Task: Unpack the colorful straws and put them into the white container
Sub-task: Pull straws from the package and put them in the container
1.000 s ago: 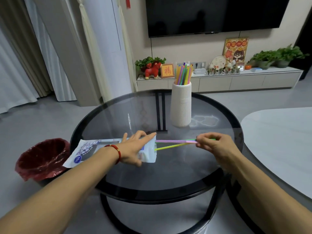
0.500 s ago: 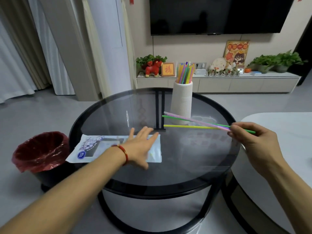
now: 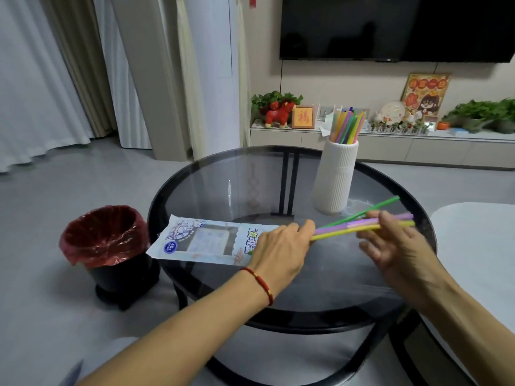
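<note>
Head view: we have the left hand [image 3: 281, 246] lying on the open end of the straw packet [image 3: 203, 240] on the glass table [image 3: 348, 282], fingertips touching the near ends of three loose straws [image 3: 359, 222] — green, purple, yellow. Our right hand [image 3: 390, 240] pinches those straws between thumb and upper fingers near their far ends, lower fingers spread loose. Whether the left fingers actually grip the straw ends or just square them up, we cannot tell; motion blur there. White container [image 3: 335, 181] stands upright beyond the hands, near the far straw tips, already with many colored straws in it.

Risks as we judge them: the green straw fans away from the other two, so the pinch is uneven and one could slip out onto the glass and roll off toward the floor. Swinging the long bundle up to the container mouth could knock the tall container over or snag the straws already standing there. Left hand lifting off may let the light packet slide toward the table edge above the red-lined bin [image 3: 103, 240].
</note>
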The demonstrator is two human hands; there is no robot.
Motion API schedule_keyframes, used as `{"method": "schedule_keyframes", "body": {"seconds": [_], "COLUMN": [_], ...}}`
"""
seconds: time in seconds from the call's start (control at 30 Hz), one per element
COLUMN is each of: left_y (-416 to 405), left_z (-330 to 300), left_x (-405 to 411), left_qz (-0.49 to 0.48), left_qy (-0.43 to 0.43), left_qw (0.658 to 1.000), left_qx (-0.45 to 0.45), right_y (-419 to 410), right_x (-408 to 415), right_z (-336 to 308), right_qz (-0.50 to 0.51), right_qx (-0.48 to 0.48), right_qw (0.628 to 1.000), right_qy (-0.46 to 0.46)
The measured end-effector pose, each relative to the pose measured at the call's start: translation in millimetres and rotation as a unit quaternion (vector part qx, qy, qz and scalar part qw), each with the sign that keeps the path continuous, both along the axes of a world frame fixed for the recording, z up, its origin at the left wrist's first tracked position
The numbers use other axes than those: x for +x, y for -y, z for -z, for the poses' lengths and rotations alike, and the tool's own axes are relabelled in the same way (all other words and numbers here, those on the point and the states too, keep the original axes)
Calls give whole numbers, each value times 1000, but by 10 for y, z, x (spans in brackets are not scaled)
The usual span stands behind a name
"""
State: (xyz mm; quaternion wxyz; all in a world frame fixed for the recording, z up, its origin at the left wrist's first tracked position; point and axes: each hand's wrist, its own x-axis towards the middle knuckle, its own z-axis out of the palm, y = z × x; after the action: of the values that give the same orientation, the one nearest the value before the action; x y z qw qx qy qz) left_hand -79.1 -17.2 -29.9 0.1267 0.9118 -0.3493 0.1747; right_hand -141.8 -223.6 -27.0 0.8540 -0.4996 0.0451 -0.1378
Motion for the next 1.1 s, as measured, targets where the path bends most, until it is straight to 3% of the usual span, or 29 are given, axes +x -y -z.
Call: {"method": "schedule_keyframes", "body": {"seconds": [0.13,0.23,0.33,0.4,0.57,0.67,0.77,0.9,0.97,1.1], "left_y": [22,-9,-97,-153,-242,-257,-254,-246,-229,-184], "left_z": [38,102,169,233,430,510,523,510,497,421], "left_x": [12,72,229,378,617,629,632,621,626,667], "left_qz": [30,43,58,42,-28,-36,-34,-22,-13,7], "left_qy": [4,-44,-89,-74,-127,-129,-104,-109,-109,-98], "left_qw": [998,992,981,983,985,987,990,992,991,990], "left_qx": [-52,-110,-159,-161,-117,-84,-85,-66,-73,-104], "right_y": [-425,-603,-556,-404,-87,-91,-55,-6,22,102], "right_x": [155,256,326,351,551,677,721,733,761,923], "right_z": [73,22,-179,-382,-669,-443,-272,-294,-391,-815], "right_qz": [-44,-6,70,114,134,92,89,121,191,311], "right_qx": [-51,-240,-344,-434,-674,-709,-702,-663,-596,-358], "right_qw": [997,970,936,893,722,685,692,729,775,880], "right_qy": [-41,-25,-15,-9,-78,-141,-146,-119,-86,-13]}}
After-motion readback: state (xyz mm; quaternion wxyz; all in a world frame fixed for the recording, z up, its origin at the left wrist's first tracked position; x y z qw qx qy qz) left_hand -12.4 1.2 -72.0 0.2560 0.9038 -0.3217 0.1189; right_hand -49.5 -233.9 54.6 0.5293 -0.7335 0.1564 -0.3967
